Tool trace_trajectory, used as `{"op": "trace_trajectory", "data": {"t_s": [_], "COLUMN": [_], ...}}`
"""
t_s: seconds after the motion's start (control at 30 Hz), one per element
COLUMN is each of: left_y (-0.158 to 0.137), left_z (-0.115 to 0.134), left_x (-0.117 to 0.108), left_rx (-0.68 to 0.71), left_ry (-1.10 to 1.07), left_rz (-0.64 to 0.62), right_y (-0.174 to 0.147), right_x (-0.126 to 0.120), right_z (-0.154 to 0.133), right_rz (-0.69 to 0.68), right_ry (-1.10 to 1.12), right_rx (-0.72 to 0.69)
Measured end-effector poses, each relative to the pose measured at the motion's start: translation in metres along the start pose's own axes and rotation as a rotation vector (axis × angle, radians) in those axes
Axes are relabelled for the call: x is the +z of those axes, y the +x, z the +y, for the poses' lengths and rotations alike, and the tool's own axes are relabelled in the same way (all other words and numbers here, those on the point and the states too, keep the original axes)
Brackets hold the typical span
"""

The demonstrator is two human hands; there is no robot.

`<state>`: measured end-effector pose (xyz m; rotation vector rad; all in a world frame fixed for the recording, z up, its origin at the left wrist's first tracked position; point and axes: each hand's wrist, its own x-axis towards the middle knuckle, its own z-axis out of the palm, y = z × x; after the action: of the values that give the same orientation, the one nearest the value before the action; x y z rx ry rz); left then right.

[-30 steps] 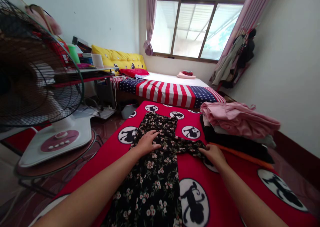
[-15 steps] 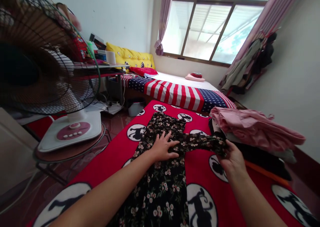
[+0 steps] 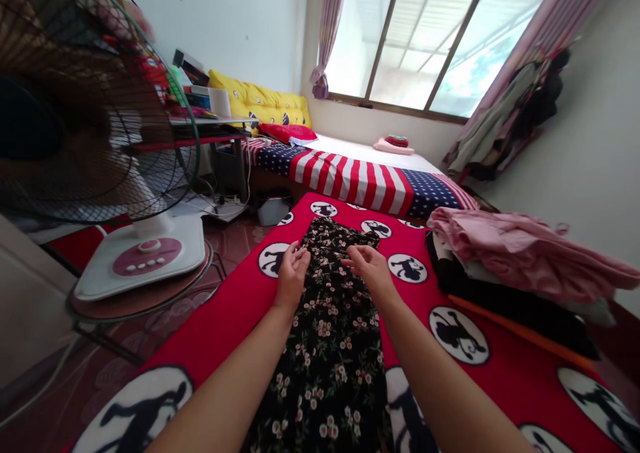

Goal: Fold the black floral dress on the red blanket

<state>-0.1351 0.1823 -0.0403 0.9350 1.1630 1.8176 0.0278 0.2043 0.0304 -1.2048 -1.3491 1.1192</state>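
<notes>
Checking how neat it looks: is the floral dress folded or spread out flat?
Folded lengthwise: the floral dress lies as one narrow strip on the red blanket, no sleeve sticking out. Left hand and right hand rest on it.

One floral garment (image 3: 330, 320), two hands (image 3: 291, 276) (image 3: 369, 266) (both on garment), one fan (image 3: 75, 106), one clothes pile (image 3: 510, 266).

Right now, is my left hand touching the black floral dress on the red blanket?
Touching. The head view shows the left hand resting palm-down on the floral dress at its left edge, no gap visible.

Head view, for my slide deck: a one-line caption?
Both hands, left and right, rest on a black floral garment spread over a red blanket.
</notes>
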Motion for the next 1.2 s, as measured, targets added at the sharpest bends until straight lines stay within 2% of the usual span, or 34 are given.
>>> {"op": "trace_trajectory", "data": {"t_s": [0.13, 0.2, 0.23, 0.3, 0.37, 0.43, 0.5, 0.57, 0.63, 0.8, 0.87, 0.93, 1.03, 1.2], "left_y": [0.0, 0.0, 0.0, 0.002, 0.005, 0.008, 0.01, 0.009, 0.002, -0.047, -0.073, -0.099, -0.131, -0.162], "left_z": [-0.008, -0.012, -0.013, -0.017, -0.02, -0.02, -0.017, -0.01, 0.001, 0.041, 0.063, 0.085, 0.11, 0.121], "left_x": [0.002, 0.001, 0.0, -0.002, -0.003, -0.002, -0.004, -0.012, -0.031, -0.116, -0.148, -0.168, -0.172, -0.142], "left_rx": [0.108, 0.226, 0.288, 0.372, 0.401, 0.406, 0.416, 0.424, 0.424, 0.404, 0.391, 0.345, 0.328, 0.52], "left_ry": [0.268, 0.486, 0.61, 0.812, 0.917, 0.943, 0.966, 0.976, 0.978, 0.98, 0.993, 1.044, 1.148, 1.152], "left_rz": [-0.059, -0.087, -0.098, -0.112, -0.126, -0.147, -0.196, -0.285, -0.396, -0.685, -0.85, -0.968, -1.052, -1.225], "right_y": [-0.019, -0.034, -0.041, -0.053, -0.06, -0.064, -0.07, -0.085, -0.111, -0.2, -0.229, -0.249, -0.261, -0.259], "right_x": [-0.037, -0.049, -0.052, -0.05, -0.044, -0.038, -0.038, -0.045, -0.059, -0.103, -0.112, -0.114, -0.102, -0.069], "right_z": [0.028, 0.039, 0.043, 0.052, 0.058, 0.061, 0.06, 0.059, 0.059, 0.062, 0.061, 0.059, 0.055, 0.044], "right_rz": [0.226, 0.235, 0.175, -0.049, -0.267, -0.362, -0.372, -0.383, -0.396, -0.465, -0.502, -0.507, -0.484, -0.582], "right_ry": [-0.295, -0.458, -0.543, -0.728, -0.924, -1.076, -1.159, -1.189, -1.185, -1.064, -1.0, -0.953, -0.922, -0.927], "right_rx": [-0.176, -0.314, -0.382, -0.453, -0.426, -0.365, -0.334, -0.344, -0.374, -0.449, -0.469, -0.486, -0.515, -0.561]}}
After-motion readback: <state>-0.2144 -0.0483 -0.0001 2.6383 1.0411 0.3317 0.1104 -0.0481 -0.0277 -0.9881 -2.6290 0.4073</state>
